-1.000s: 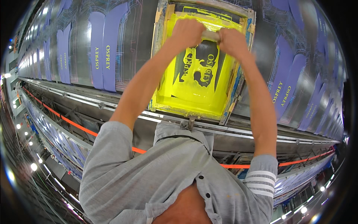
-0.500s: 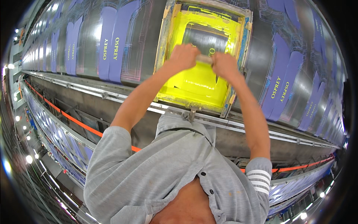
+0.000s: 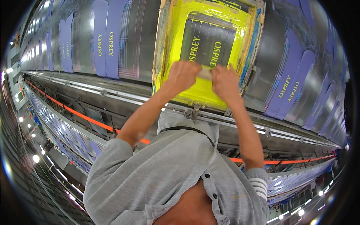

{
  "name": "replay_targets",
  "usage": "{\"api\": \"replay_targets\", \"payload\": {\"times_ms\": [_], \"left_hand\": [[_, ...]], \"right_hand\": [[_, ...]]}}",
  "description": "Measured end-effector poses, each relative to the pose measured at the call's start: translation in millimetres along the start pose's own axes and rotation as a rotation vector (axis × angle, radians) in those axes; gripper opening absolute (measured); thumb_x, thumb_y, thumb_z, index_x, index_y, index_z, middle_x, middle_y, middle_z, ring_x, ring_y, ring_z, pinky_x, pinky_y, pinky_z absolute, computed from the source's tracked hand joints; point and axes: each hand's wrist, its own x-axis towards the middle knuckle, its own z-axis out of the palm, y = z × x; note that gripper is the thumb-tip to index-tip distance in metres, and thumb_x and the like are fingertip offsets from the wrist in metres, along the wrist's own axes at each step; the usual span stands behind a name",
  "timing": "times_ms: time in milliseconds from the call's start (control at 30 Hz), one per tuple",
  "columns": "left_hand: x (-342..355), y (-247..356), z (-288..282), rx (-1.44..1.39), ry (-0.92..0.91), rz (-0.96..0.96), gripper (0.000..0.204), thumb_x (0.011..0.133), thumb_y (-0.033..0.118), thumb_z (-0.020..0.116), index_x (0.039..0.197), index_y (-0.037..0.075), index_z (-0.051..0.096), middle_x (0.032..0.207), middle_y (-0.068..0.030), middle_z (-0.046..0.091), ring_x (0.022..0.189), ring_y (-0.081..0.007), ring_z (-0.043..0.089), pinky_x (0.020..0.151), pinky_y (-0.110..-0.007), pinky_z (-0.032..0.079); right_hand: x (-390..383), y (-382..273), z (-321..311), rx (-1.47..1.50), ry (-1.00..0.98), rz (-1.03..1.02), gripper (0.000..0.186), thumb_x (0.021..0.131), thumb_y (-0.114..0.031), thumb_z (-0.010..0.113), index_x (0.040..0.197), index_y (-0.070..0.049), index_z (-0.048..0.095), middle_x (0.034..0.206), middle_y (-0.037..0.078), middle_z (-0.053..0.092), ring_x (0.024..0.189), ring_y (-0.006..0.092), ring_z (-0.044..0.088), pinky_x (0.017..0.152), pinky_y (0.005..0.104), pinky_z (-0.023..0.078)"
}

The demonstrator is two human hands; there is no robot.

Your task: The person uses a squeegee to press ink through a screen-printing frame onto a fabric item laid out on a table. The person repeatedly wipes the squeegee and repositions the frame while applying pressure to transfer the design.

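Observation:
A screen printing frame with worn, ink-smeared sides lies flat on the long dark table before me. Bright yellow ink covers its near part and borders a dark mesh window with yellow lettering showing. Across the near end of that window, my left hand and my right hand grip a squeegee side by side. Both hands are closed, knuckles up. Only a pale stretch of the squeegee shows between them; its lower edge is hidden.
Purple fabric pieces with yellow lettering lie in pairs along the table, more to the right. A metal rail runs along the near edge, with a small bracket at the frame. An orange strip and another table are behind me.
Both hands have come nearer to me with the squeegee, along the frame. More of the dark window and its lettering now shows beyond them. The view has shifted slightly.

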Motion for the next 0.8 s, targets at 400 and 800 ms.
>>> {"api": "replay_targets", "payload": {"times_ms": [400,800], "left_hand": [[-57,16,34,0.033,0.123,0.133,0.031,0.073,0.007,0.066,0.104,0.009,0.074,0.101,-0.0096,0.074,0.099,-0.0306,0.070,0.082,-0.043,0.057],[-137,-158,-39,-0.006,0.131,0.015,0.040,0.072,0.002,0.064,0.107,0.016,0.076,0.104,-0.0067,0.075,0.095,-0.0272,0.071,0.082,-0.040,0.057]], "right_hand": [[-31,138,42,0.421,0.712,0.769,0.037,0.096,-0.033,0.061,0.115,-0.002,0.067,0.095,0.016,0.066,0.090,0.0287,0.062,0.079,0.0414,0.048],[87,-39,53,0.735,0.804,0.659,0.027,0.094,-0.021,0.061,0.097,0.004,0.072,0.087,0.014,0.072,0.080,0.0227,0.065,0.075,0.0382,0.050]]}}
